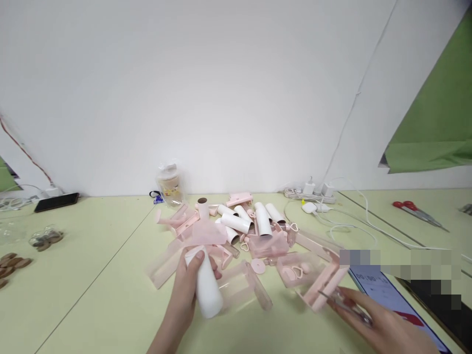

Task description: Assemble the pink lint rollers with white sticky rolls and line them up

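My left hand is wrapped round a white paper roll, held tilted just above the pale green table. My right hand pinches a thin clear-and-pink rod beside a pink plastic handle frame. Between and behind the hands lies a heap of pink lint-roller parts, clear covers and several more white rolls.
A phone with a lit screen lies under my right wrist. At the back stand a wrapped cup, a power strip with chargers and white cables, red scissors at right, a dark phone and brown pieces at left.
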`<state>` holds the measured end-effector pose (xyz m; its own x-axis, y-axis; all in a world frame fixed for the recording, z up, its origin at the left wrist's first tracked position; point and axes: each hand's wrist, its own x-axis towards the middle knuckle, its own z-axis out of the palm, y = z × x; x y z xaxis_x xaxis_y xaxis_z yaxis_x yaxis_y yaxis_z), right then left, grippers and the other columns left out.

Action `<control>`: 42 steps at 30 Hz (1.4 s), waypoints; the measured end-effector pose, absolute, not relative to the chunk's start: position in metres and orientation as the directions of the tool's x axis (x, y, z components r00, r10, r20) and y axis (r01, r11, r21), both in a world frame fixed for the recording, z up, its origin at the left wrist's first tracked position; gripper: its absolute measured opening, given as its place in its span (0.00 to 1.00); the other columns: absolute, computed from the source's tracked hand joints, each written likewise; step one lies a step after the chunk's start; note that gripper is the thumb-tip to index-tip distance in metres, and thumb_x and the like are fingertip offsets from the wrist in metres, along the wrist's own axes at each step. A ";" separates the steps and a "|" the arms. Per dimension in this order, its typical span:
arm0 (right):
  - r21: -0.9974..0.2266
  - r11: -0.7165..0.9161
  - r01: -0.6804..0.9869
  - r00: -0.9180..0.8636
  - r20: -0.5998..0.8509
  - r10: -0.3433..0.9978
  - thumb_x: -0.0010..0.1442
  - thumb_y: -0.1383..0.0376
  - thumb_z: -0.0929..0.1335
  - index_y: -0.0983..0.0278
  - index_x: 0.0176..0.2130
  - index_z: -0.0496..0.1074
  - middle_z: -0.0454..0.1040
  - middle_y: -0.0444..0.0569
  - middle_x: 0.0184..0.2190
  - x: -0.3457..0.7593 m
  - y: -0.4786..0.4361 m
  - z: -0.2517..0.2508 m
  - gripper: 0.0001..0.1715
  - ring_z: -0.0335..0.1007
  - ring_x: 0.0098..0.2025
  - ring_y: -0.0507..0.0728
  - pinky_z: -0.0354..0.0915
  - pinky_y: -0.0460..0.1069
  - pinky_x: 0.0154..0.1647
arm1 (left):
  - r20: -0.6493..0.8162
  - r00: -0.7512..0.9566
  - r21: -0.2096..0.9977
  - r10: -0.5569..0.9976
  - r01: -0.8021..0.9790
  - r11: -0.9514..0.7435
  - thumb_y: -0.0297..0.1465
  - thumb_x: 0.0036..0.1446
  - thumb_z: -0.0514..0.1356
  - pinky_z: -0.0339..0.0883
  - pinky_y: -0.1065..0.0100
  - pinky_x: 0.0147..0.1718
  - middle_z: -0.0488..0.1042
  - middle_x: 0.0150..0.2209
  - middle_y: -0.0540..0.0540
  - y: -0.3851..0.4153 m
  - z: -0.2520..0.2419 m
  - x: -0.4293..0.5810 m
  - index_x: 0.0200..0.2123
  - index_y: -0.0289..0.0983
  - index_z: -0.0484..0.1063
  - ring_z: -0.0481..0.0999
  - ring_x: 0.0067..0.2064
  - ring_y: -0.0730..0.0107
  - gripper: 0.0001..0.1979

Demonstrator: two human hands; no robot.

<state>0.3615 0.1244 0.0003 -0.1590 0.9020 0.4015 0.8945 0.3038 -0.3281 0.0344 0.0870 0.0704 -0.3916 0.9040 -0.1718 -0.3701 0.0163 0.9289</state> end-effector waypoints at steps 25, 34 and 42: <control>-0.364 0.301 0.881 -0.192 0.306 0.932 0.60 0.56 0.59 0.58 0.37 0.67 0.71 0.46 0.38 0.286 0.197 0.038 0.13 0.72 0.29 0.56 0.54 0.46 0.20 | 0.247 -0.091 0.620 0.965 0.780 -0.085 0.44 0.49 0.54 0.54 0.66 0.28 0.70 0.22 0.47 0.183 0.061 0.079 0.27 0.41 0.60 0.72 0.30 0.54 0.13; -0.540 0.244 0.806 -0.087 0.300 0.950 0.56 0.55 0.59 0.60 0.36 0.64 0.64 0.49 0.38 0.287 0.200 0.034 0.14 0.70 0.29 0.57 0.60 0.49 0.24 | 0.306 -0.160 0.711 0.938 0.694 -0.113 0.43 0.51 0.55 0.63 0.62 0.38 0.75 0.37 0.42 0.224 0.082 0.065 0.35 0.39 0.63 0.74 0.41 0.55 0.14; -0.746 0.460 0.481 -0.290 0.360 0.887 0.62 0.56 0.55 0.62 0.46 0.62 0.70 0.46 0.31 0.270 0.203 0.104 0.19 0.69 0.31 0.54 0.67 0.47 0.32 | 0.414 -0.071 0.814 0.908 0.474 -0.334 0.31 0.49 0.58 0.64 0.66 0.39 0.72 0.36 0.49 0.215 0.077 0.076 0.39 0.41 0.56 0.74 0.39 0.66 0.15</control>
<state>0.2696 0.2032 0.1037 -0.2899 0.8869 0.3597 0.4815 0.4599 -0.7461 0.0763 0.2154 0.0773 -0.0710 0.9076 0.4137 0.4744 -0.3341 0.8144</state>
